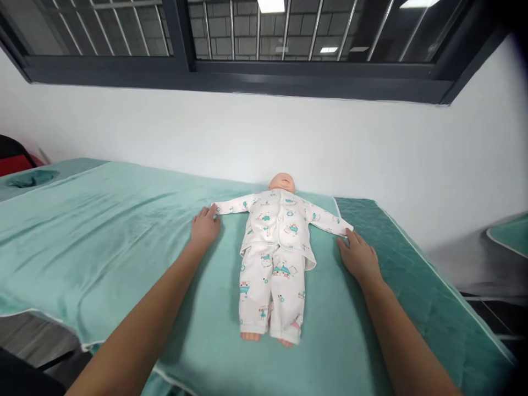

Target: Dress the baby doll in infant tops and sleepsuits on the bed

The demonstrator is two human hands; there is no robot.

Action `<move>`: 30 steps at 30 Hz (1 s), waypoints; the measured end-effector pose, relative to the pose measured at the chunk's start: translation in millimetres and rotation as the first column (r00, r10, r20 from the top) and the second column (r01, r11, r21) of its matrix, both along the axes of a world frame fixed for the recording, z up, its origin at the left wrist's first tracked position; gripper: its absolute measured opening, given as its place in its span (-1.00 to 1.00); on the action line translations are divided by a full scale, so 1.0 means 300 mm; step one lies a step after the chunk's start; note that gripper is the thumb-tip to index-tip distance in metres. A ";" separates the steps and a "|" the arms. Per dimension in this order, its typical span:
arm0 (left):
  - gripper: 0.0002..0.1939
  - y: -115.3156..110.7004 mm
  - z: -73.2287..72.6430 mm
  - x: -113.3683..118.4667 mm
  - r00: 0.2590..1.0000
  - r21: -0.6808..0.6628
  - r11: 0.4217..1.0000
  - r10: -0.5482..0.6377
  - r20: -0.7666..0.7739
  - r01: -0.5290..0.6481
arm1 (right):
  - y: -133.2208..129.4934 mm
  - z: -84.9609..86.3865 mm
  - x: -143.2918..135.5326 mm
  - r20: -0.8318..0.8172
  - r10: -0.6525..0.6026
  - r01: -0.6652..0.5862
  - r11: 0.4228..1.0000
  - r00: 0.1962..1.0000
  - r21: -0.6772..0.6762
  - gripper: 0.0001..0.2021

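Observation:
A baby doll [283,183] lies on its back on a green sheet, its head toward the wall and both arms spread out. It wears a white printed buttoned top [277,220] and matching trousers [272,289], with bare toes showing below the legs. At the end of the sleeve on the left, my left hand [205,226] rests with fingertips against the cuff and fingers a little apart. My right hand [359,257] is at the other cuff, index fingertip touching it and thumb apart on the sheet. Neither hand visibly grips the fabric.
Light green sheet [124,231] covers the bed surface, and a darker quilted cover [396,275] shows at the right. A white wall [185,132] and a dark-framed barred window [256,80] stand behind. A red and black item [16,159] is at the far left.

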State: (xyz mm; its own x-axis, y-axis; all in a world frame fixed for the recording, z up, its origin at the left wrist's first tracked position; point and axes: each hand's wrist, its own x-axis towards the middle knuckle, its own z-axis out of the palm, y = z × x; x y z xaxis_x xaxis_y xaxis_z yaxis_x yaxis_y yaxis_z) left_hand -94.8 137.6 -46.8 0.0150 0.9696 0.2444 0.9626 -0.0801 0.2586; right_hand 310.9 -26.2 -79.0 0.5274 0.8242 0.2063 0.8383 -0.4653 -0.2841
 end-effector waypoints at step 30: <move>-0.58 0.057 -0.009 0.004 0.998 0.113 0.991 0.063 0.025 -0.065 | -0.198 0.116 -0.429 -0.325 0.483 -0.245 0.791 0.813 0.560 -0.43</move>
State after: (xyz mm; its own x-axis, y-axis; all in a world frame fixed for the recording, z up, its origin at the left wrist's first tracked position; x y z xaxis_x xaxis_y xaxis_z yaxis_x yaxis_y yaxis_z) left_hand -93.7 154.8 -49.4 -0.0527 0.9341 0.3531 0.9612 -0.0484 0.2716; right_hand 182.1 -85.6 -44.1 0.3354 0.8292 0.4472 0.6459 0.1432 -0.7499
